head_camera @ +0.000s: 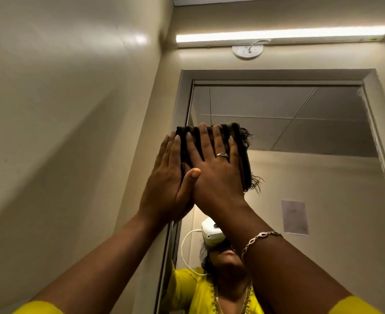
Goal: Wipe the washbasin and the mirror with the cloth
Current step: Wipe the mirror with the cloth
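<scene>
A folded dark brown cloth [242, 152] with a fringed right edge lies flat against the upper left part of the wall mirror [311, 137]. My right hand [216, 171], with a ring and a bracelet, presses on the cloth's middle with fingers spread. My left hand [166, 177] lies flat beside it, covering the cloth's left edge near the mirror's grey frame [186, 98], and its thumb rests over my right hand. Both arms reach upward. The washbasin is out of view.
A cream side wall [73, 132] stands close on the left. A lit tube lamp [277, 34] hangs above the mirror. The mirror reflects a person in yellow, a ceiling, and a paper sheet [294, 217] on the back wall.
</scene>
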Available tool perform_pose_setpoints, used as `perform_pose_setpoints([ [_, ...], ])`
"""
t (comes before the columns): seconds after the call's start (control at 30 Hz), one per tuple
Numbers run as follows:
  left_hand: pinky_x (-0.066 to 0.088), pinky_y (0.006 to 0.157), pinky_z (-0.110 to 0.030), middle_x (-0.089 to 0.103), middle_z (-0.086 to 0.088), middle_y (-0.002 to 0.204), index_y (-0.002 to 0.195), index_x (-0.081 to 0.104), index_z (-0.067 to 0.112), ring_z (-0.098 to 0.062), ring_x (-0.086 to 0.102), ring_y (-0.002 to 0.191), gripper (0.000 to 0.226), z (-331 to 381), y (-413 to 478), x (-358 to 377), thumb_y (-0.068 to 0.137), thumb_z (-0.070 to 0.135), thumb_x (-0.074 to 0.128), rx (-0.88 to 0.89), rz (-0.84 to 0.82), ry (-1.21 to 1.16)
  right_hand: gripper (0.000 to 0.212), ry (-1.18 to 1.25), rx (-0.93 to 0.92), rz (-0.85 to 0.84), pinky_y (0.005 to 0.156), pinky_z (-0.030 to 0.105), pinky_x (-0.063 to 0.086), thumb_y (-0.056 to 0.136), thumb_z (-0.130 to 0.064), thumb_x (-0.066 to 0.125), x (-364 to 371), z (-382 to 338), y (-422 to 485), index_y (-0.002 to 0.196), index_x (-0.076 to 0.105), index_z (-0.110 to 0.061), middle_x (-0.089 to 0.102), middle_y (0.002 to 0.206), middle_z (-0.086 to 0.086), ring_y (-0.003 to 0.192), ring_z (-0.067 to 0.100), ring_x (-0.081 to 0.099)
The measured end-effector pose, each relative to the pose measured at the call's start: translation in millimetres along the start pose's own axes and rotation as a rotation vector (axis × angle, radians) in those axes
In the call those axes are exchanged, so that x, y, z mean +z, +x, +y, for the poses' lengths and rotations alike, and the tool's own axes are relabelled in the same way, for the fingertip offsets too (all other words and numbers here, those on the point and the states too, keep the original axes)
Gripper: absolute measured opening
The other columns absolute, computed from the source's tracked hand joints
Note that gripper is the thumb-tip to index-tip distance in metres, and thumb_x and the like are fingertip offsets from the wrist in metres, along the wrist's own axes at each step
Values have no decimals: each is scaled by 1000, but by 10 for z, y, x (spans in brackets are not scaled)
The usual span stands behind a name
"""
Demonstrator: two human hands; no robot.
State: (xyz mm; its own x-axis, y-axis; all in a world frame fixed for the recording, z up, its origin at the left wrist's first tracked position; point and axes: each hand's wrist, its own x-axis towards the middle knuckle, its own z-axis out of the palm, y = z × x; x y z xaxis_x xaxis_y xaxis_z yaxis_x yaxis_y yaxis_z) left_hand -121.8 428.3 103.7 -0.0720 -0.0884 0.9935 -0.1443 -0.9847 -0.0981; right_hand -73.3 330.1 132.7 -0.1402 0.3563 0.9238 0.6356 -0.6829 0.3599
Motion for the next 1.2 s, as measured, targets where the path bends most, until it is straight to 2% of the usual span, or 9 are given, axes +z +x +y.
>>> perform_pose_setpoints([
  [0.07,14,116,-35,14,-12,154,144,11,7,-19,7,143,89,-13,5,3,84,72,5,4,-4,14,62,20,6,75,111,49,2,90,-44,27,35,39,-31,146,16,-19,14,155,12,143,31,4],
  [0.13,15,115,-36,15,-13,153,144,10,8,-20,7,143,85,-11,7,7,85,70,6,18,-3,33,60,53,9,109,110,51,11,89,-43,24,39,104,-63,143,29,-19,26,151,13,141,33,18],
  [0.5,20,111,-44,11,-21,152,142,12,-4,-32,9,140,93,20,16,8,86,70,12,48,-72,295,58,-9,78,137,110,47,6,92,-46,21,-119,822,-464,145,24,-23,20,154,8,142,28,10],
  [0.63,5,116,-30,11,-20,149,138,10,-5,-33,9,139,91,50,22,1,87,70,5,68,-69,358,58,-56,121,113,112,47,7,93,-46,20,-226,1169,-645,146,21,-23,18,155,8,143,28,9],
  [0.77,15,111,-45,7,-15,150,139,9,-1,-30,6,140,94,91,-15,-3,83,74,1,29,-81,342,58,-104,175,96,113,46,6,94,-45,17,-320,1530,-821,148,13,-24,10,156,6,144,26,4],
  [0.83,12,113,-42,6,-15,151,140,9,0,-28,4,140,94,90,-61,-9,83,74,0,19,-96,342,59,-121,204,94,114,47,7,94,-46,15,-368,1696,-899,148,13,-24,9,157,6,144,26,3],
  [1.0,-6,113,-16,11,-21,150,139,13,-5,-20,0,139,89,106,-223,-47,89,68,6,38,-141,356,59,-176,248,113,113,50,12,94,-46,13,-420,1905,-1007,147,20,-20,16,155,9,144,28,11],
  [1.13,-6,112,-16,11,-21,150,140,15,-6,-13,-10,142,87,107,-332,-41,91,65,9,47,-147,342,59,-161,311,184,113,46,9,94,-46,13,-376,1818,-1007,146,23,-19,21,153,11,142,31,16],
  [1.2,-4,113,-19,10,-22,150,140,14,-6,-21,-3,142,88,99,-340,-31,90,66,9,46,-138,330,60,-156,362,212,113,47,9,94,-46,12,-355,1724,-993,145,25,-17,23,153,13,141,33,18],
])
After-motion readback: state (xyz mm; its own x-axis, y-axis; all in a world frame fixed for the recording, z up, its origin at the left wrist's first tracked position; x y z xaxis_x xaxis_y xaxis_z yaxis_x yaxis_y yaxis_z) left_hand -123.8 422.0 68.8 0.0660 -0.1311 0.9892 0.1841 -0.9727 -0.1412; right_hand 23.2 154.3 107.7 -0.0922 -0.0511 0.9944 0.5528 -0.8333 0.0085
